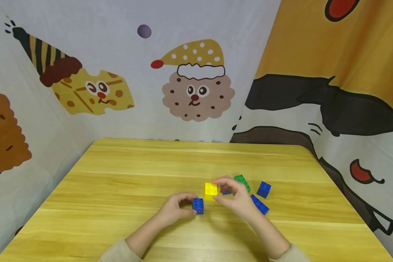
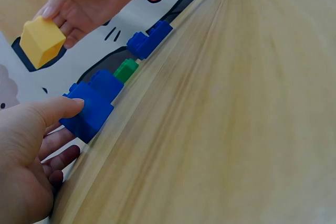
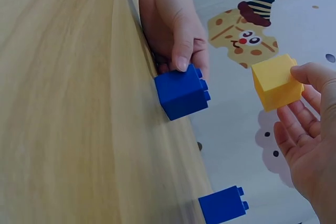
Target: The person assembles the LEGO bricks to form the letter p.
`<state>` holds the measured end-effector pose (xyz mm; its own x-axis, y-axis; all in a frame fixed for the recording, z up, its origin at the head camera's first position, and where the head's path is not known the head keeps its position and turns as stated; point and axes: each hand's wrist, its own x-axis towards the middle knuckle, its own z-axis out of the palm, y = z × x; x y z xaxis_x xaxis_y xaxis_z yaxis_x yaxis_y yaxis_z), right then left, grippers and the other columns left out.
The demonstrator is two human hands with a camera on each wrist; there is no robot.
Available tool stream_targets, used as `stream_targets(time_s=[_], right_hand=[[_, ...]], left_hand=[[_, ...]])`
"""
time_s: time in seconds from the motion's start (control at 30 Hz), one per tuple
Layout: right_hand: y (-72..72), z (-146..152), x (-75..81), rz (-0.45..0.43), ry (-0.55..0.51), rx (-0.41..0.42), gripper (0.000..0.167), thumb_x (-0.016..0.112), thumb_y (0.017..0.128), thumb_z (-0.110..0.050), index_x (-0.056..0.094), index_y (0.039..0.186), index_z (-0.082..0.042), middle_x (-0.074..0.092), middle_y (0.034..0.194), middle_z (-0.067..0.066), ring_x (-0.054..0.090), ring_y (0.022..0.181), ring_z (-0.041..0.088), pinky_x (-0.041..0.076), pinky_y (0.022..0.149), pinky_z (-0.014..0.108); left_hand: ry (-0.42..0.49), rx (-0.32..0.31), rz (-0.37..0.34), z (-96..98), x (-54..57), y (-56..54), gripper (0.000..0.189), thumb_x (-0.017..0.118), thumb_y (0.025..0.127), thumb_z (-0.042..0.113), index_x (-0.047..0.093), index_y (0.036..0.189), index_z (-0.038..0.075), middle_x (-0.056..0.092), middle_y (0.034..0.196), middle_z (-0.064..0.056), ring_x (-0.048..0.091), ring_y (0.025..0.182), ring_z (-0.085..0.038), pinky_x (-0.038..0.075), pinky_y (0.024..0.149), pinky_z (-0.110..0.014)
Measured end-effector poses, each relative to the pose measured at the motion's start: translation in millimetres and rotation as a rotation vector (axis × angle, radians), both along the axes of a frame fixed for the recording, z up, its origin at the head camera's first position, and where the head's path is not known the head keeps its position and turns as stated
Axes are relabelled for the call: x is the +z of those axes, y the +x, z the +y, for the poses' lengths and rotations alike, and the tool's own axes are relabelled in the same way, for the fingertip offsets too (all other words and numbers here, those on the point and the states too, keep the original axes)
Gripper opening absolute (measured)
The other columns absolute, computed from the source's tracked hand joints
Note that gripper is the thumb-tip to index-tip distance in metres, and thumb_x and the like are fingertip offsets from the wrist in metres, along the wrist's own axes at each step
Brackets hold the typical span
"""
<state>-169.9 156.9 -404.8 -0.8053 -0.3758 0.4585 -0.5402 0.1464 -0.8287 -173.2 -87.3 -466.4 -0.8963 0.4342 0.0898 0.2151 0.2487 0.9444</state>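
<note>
My left hand [image 1: 173, 209] pinches a blue toy brick [image 1: 198, 206] between thumb and fingers, low at the tabletop. Thumb and fingers of my right hand [image 1: 235, 198] grip a yellow brick [image 1: 211, 191] by its side. In the right wrist view the yellow brick [image 3: 275, 82] is held up off the table, apart from the blue brick [image 3: 181, 92] in the left hand. Its hollow underside shows in the left wrist view. Partly hidden behind the right hand is another blue brick [image 1: 227, 191].
To the right of the right hand lie a green brick [image 1: 242, 182], a long blue brick [image 1: 259, 205] and a square blue brick [image 1: 264, 189]. They rest on a wooden table [image 1: 134, 171]. A printed cloth [image 1: 124, 36] with cartoon figures hangs behind its far edge.
</note>
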Motion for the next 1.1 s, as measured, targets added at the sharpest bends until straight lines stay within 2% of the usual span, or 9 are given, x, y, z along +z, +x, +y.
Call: stream_targets(time_s=[0.17,0.43,0.63,0.8,1.03,1.1], right_hand=[[-2.2,-7,-4.0,-0.015,0.008,0.005,0.032,0.074,0.081,0.0,0.065,0.112,-0.004,0.063,0.109,0.009,0.056,0.093,0.025,0.049,0.079,0.041],[-5.5,-16,-11.1,-0.005,0.03,0.022,0.031,0.075,0.081,-0.001,0.066,0.11,-0.006,0.065,0.107,0.005,0.057,0.096,0.023,0.048,0.079,0.036],[-6.4,-21,-16.3,-0.051,0.056,0.009,0.032,0.076,0.08,-0.002,0.066,0.11,-0.01,0.066,0.106,0.001,0.057,0.098,0.02,0.048,0.08,0.038],[-5.6,-25,-18.0,-0.08,0.089,0.001,0.034,0.074,0.08,0.002,0.066,0.111,-0.007,0.067,0.106,0.003,0.057,0.098,0.023,0.047,0.081,0.044],[7.8,-31,5.0,-0.086,0.118,0.018,0.031,0.072,0.08,0.004,0.064,0.11,0.001,0.067,0.103,0.009,0.058,0.096,0.02,0.047,0.081,0.047],[8.2,-31,5.6,-0.103,0.121,0.015,0.031,0.072,0.08,0.004,0.064,0.11,0.001,0.067,0.104,0.008,0.058,0.097,0.023,0.047,0.082,0.048]], left_hand=[[-0.002,0.004,0.007,0.6,-1.0,-1.0,0.039,0.076,0.081,0.006,0.064,0.117,0.003,0.065,0.113,-0.007,0.058,0.105,-0.027,0.044,0.093,-0.048],[0.004,-0.012,0.022,-1.4,0.0,0.3,0.041,0.078,0.08,0.016,0.065,0.117,0.008,0.065,0.113,-0.001,0.058,0.105,-0.021,0.044,0.093,-0.044],[0.023,-0.028,0.018,-2.5,-0.6,0.2,0.04,0.078,0.081,0.017,0.065,0.118,0.008,0.064,0.112,-0.001,0.058,0.104,-0.021,0.045,0.091,-0.042],[0.028,-0.032,0.02,-2.2,-0.5,0.5,0.039,0.077,0.081,0.015,0.065,0.118,0.008,0.064,0.113,-0.002,0.058,0.104,-0.022,0.045,0.092,-0.042],[0.025,-0.028,0.027,-1.6,-0.3,0.4,0.04,0.078,0.08,0.015,0.065,0.117,0.008,0.064,0.113,-0.001,0.058,0.105,-0.021,0.044,0.093,-0.043],[0.028,-0.026,0.026,-0.7,8.9,4.8,0.039,0.077,0.08,0.011,0.065,0.117,0.006,0.065,0.113,-0.004,0.058,0.105,-0.024,0.044,0.093,-0.045]])
